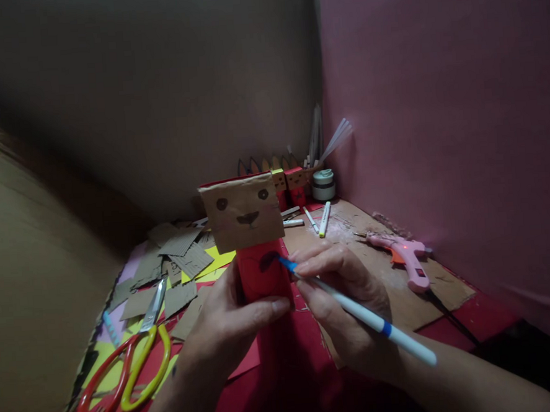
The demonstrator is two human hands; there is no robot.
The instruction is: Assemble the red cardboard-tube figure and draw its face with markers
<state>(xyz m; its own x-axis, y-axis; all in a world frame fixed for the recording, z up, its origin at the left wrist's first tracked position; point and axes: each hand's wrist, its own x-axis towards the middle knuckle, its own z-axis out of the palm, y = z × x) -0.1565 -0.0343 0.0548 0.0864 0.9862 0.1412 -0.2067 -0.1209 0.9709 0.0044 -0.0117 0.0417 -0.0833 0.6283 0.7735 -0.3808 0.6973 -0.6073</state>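
A cardboard figure (243,226) stands upright before me, its square brown head drawn with two eyes, a nose and a mouth. Its red paper body (256,280) carries a dark, partly filled shape near the top. My left hand (235,317) is wrapped round the lower body, thumb across the front. In my right hand (340,289) is a white marker (370,315) with a blue tip section, pinched between thumb and fingers. Its tip is at the right edge of the dark shape; exact contact is hard to tell.
Scissors (144,351) with red and yellow handles lie left among cardboard scraps (184,249) and coloured paper. A pink glue gun (403,257), its cord trailing, rests right. Several markers (325,220), smaller box figures (296,186), a pale jar (323,185) and glue sticks (339,140) are behind.
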